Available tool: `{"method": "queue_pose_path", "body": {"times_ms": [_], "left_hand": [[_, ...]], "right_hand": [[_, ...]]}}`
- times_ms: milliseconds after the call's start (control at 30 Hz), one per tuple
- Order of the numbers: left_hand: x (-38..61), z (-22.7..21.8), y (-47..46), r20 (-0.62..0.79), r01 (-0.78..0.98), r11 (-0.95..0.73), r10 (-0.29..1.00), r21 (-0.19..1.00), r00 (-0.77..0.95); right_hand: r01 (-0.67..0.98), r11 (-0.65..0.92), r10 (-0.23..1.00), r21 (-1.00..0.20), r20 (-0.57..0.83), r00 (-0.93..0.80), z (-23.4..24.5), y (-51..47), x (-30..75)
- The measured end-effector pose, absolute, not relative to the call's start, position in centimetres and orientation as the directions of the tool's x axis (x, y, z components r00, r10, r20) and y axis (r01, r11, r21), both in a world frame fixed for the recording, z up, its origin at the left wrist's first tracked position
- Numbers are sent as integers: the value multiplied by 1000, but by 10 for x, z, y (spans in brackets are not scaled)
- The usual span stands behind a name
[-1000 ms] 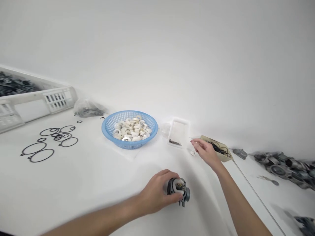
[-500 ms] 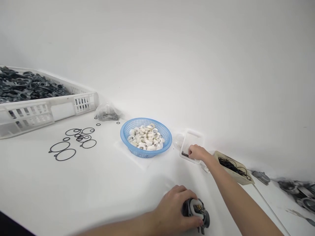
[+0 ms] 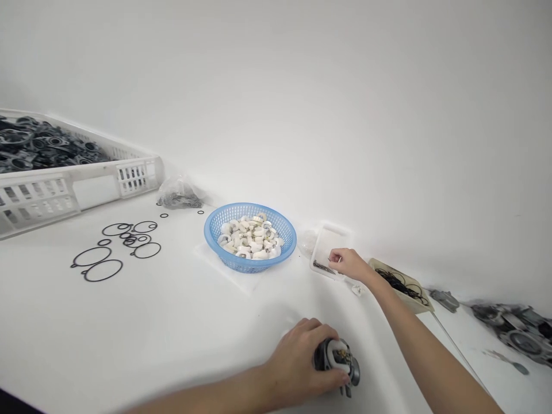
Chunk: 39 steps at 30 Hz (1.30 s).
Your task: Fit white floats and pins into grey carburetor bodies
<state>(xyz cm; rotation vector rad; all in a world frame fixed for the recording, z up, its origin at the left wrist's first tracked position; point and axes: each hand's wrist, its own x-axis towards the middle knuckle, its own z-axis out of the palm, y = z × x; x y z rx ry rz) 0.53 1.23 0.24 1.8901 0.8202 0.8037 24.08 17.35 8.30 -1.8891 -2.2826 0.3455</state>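
Note:
My left hand (image 3: 304, 361) is wrapped round a dark grey carburetor (image 3: 341, 363), whose white insert and brass-coloured parts face up. It sits low on the white table near the bottom of the view. My right hand (image 3: 347, 262) hovers over the right side of a small white bin (image 3: 318, 248), thumb and fingertips pinched together. Whatever those fingertips hold is too small to make out. Small dark metal pieces (image 3: 322, 268) lie along the bin's near end.
A blue basket (image 3: 210, 237) of white ring-shaped parts stands left of the bin. Rubber rings (image 3: 103, 270), a clear bag (image 3: 180, 194) and a white crate (image 3: 64, 198) of metal castings lie farther left. On the right are a cream tray (image 3: 420, 308) of black rings, castings (image 3: 520, 333) and tweezers (image 3: 509, 362).
My right hand has risen slightly out of the bin, its pinched fingertips now in sight. The left hand keeps its hold on the carburetor. The whole view has shifted a little.

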Motion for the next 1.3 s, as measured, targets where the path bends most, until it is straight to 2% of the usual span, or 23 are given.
{"method": "queue_pose_path", "body": {"times_ms": [233, 300, 400, 500, 633, 700, 800, 967, 1300], "left_hand": [[5, 8, 8, 260, 229, -452, 783, 862, 565], [6, 9, 6, 295, 262, -514, 762, 817, 576], [8, 6, 3, 358, 313, -603, 734, 733, 577], [7, 4, 3, 507, 338, -722, 675, 604, 536], [-1, 11, 0, 763, 256, -920, 390, 298, 515], [-4, 19, -4, 824, 221, -953, 293, 209, 485], [-6, 28, -13, 866, 195, -963, 256, 188, 429], [-1, 33, -20, 885, 170, -962, 266, 215, 382], [-1, 27, -19, 858, 145, -955, 297, 260, 419]], "right_hand": [[715, 142, 961, -685, -78, -265, 79, 52, 254], [499, 70, 949, -864, -96, -301, 71, 19, 250], [259, 44, 935, -965, -52, -351, 58, -10, 243], [154, 63, 945, -986, 9, -326, 51, -19, 237], [32, -9, 959, -999, -18, -283, 54, -31, 227], [-28, -77, 945, -997, -64, -321, 56, -39, 220], [-68, -165, 915, -984, -126, -383, 56, -49, 209], [-99, -268, 892, -958, -208, -402, 51, -52, 202], [-115, -263, 870, -958, -184, -457, 62, -52, 200]]}}
